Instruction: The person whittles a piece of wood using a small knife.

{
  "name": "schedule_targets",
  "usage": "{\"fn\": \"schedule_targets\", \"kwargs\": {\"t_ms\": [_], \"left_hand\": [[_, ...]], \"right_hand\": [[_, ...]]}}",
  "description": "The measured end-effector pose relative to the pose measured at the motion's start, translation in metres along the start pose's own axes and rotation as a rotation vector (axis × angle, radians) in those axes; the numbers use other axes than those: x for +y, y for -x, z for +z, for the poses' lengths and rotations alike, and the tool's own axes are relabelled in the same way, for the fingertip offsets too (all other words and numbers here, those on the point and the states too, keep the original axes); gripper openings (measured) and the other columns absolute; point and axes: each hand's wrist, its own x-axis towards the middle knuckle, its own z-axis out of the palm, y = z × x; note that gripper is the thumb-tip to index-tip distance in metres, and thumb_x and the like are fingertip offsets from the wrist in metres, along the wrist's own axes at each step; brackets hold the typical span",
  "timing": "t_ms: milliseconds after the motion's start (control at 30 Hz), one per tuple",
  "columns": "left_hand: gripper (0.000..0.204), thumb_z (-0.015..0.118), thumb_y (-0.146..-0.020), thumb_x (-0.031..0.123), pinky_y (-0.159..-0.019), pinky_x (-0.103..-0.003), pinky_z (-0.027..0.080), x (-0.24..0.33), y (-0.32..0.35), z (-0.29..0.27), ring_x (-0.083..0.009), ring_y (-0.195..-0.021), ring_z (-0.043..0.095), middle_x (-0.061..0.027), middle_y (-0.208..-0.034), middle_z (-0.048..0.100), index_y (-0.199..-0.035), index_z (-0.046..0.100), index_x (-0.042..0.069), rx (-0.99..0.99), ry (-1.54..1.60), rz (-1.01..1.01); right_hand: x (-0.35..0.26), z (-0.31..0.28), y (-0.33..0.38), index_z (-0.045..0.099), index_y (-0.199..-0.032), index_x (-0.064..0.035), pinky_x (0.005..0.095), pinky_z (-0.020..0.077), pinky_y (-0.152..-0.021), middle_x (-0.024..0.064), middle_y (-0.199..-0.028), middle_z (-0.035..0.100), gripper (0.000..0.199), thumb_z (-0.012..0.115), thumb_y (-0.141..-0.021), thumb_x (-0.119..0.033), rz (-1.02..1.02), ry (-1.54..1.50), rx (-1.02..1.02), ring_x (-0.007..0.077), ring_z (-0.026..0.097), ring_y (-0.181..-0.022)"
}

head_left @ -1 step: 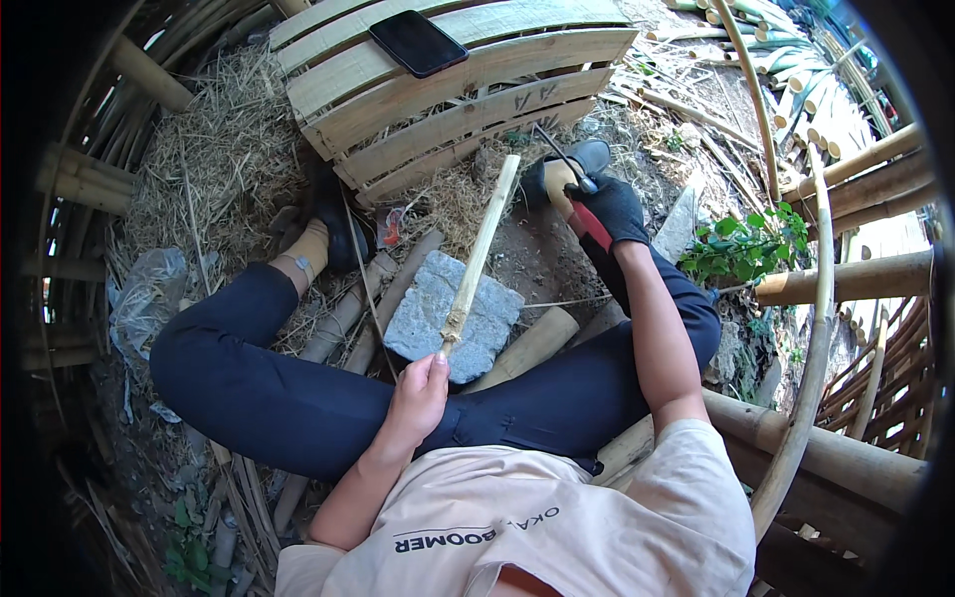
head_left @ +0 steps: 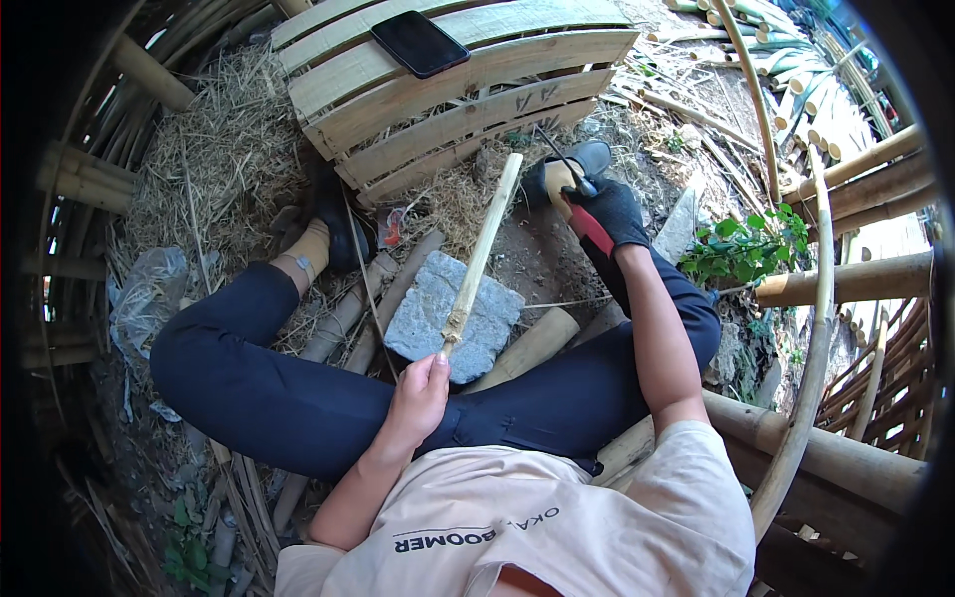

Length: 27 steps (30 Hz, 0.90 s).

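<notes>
Head view: bare left hand (head_left: pixel 418 396) grips a pale, knotty bamboo stick (head_left: pixel 482 251) over rough grey stone (head_left: pixel 450 316).

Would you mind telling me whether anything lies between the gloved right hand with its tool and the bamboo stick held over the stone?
Nothing visible does. The right hand holds its tool just right of the bamboo stick, with only bare soil and straw in the gap. The left hand grips the stick's lower end by the grey stone.

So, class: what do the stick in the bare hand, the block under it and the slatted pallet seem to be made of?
Stick: pale, matt bamboo or cane, going by its straight, light shaft, though that is not certain.
Block: grey stone, with a rough, speckled face.
Pallet: unpainted wood, shown by its bare, weathered, grainy slats.
</notes>
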Motion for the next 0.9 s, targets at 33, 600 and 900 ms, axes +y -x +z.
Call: {"fn": "schedule_targets", "kwargs": {"t_ms": [33, 600, 900], "left_hand": [[0.042, 0.044, -0.107, 0.029, -0.049, -0.033, 0.036, -0.001, 0.000, -0.001, -0.0101, -0.052, 0.042, -0.0015, -0.058, 0.046, -0.076, 0.053, 0.001, 0.046, -0.078, 0.007], [0.035, 0.045, -0.104, 0.022, -0.056, -0.046, 0.039, 0.024, 0.012, -0.001, -0.0466, -0.062, 0.046, -0.0254, -0.066, 0.051, -0.082, 0.052, -0.004, 0.176, -0.363, 0.174], [0.036, 0.046, -0.104, 0.021, -0.052, -0.043, 0.037, 0.011, 0.007, 0.000, -0.0401, -0.054, 0.044, -0.0218, -0.062, 0.049, -0.079, 0.050, -0.003, 0.162, -0.390, 0.209]], "right_hand": [[-0.007, -0.002, 0.006, 0.076, -0.098, -0.0127, 0.0445, 0.0549, -0.077, 0.0233, -0.090, 0.070, 0.034, 0.068, -0.085, -0.043, -0.004, -0.001, -0.001, 0.0395, 0.070, -0.088], [-0.038, 0.037, 0.013, 0.076, -0.090, -0.0172, 0.0437, 0.0559, -0.076, 0.0108, -0.088, 0.074, 0.020, 0.065, -0.083, -0.032, -0.214, 0.238, -0.216, 0.0303, 0.072, -0.085], [-0.016, 0.035, 0.000, 0.076, -0.093, -0.0171, 0.0438, 0.0555, -0.076, 0.0123, -0.086, 0.074, 0.023, 0.064, -0.084, -0.034, -0.204, 0.166, -0.169, 0.0328, 0.071, -0.084]]}}
